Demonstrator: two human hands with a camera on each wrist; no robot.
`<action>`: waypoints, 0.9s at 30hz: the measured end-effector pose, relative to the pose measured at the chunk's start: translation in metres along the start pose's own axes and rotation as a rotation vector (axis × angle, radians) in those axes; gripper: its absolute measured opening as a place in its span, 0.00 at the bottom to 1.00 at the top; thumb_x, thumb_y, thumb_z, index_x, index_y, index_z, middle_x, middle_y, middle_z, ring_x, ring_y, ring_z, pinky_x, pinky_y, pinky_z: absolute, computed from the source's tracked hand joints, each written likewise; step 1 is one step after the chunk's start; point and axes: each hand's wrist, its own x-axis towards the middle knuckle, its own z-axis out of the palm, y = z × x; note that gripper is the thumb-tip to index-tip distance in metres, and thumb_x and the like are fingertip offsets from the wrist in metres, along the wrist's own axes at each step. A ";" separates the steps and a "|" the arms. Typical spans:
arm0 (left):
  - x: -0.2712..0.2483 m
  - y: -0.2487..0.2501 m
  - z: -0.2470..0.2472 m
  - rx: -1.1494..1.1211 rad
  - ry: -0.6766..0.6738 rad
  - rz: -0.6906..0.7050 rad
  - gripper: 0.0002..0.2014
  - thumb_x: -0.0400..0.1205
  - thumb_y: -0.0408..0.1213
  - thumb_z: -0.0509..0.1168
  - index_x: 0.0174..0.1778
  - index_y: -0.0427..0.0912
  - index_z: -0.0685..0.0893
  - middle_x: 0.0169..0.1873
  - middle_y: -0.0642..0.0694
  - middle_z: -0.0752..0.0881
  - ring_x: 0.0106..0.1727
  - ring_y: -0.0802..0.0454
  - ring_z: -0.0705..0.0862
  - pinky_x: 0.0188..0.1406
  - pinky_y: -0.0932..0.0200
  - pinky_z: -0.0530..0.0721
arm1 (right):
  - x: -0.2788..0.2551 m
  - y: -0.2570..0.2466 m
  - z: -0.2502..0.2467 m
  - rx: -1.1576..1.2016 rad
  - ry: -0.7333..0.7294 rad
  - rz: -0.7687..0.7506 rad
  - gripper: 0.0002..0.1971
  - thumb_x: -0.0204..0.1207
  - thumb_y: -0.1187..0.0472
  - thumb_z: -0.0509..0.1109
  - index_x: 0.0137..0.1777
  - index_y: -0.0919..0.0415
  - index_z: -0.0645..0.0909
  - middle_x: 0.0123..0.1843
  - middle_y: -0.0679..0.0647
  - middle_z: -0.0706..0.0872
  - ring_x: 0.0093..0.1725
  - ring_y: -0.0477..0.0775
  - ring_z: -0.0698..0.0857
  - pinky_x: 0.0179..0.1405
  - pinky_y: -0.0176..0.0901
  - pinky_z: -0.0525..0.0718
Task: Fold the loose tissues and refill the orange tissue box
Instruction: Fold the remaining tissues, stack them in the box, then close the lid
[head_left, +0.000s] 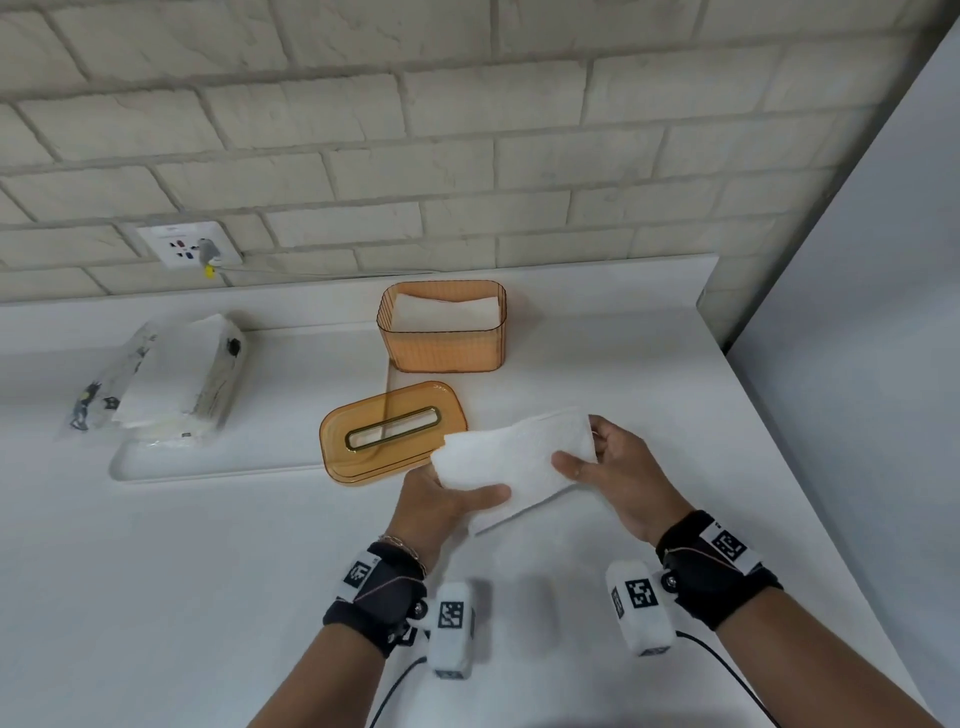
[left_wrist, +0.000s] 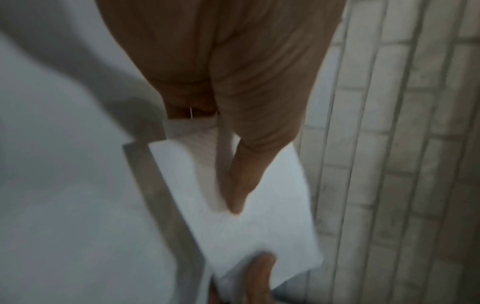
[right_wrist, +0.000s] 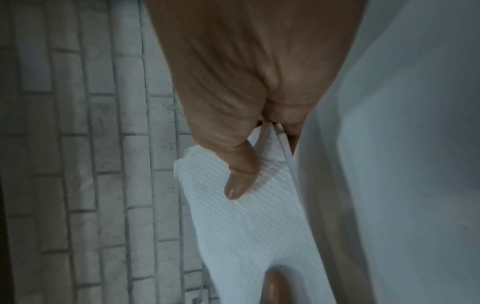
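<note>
A white counter (head_left: 208, 571) runs beneath a pale brick wall (head_left: 467, 130), where a socket plate (head_left: 187, 244) sits at the left. Below it, an opened tissue pack (head_left: 176, 374) lies on a white tray (head_left: 218, 465). Toward the middle, the orange lid (head_left: 353, 457) rests flat in front of the open orange tissue box (head_left: 441, 348), which already holds white sheets. Above the counter, the left hand (head_left: 441, 506) and right hand (head_left: 623, 473) each pinch the folded tissue (head_left: 509, 457), thumbs on top. A plain white wall (head_left: 857, 312) closes the right side.
</note>
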 end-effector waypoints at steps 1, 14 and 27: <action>0.001 -0.005 0.003 0.032 0.042 0.010 0.23 0.64 0.30 0.90 0.54 0.38 0.93 0.49 0.44 0.96 0.53 0.43 0.95 0.58 0.44 0.93 | -0.001 0.002 0.001 -0.053 -0.029 -0.006 0.22 0.74 0.74 0.83 0.66 0.61 0.87 0.59 0.56 0.95 0.60 0.56 0.94 0.60 0.49 0.92; -0.008 -0.014 0.027 0.239 0.221 0.210 0.26 0.65 0.26 0.84 0.51 0.55 0.85 0.44 0.53 0.92 0.42 0.54 0.91 0.38 0.63 0.89 | -0.007 0.018 0.002 -0.383 -0.032 -0.062 0.23 0.63 0.61 0.91 0.57 0.49 0.90 0.51 0.51 0.95 0.54 0.54 0.92 0.57 0.47 0.90; 0.001 -0.017 0.030 0.178 0.181 0.283 0.19 0.65 0.16 0.80 0.45 0.43 0.91 0.40 0.52 0.94 0.41 0.57 0.90 0.44 0.63 0.88 | -0.016 0.020 -0.005 -0.387 -0.129 -0.128 0.18 0.72 0.71 0.84 0.55 0.48 0.94 0.52 0.46 0.95 0.50 0.47 0.91 0.50 0.34 0.86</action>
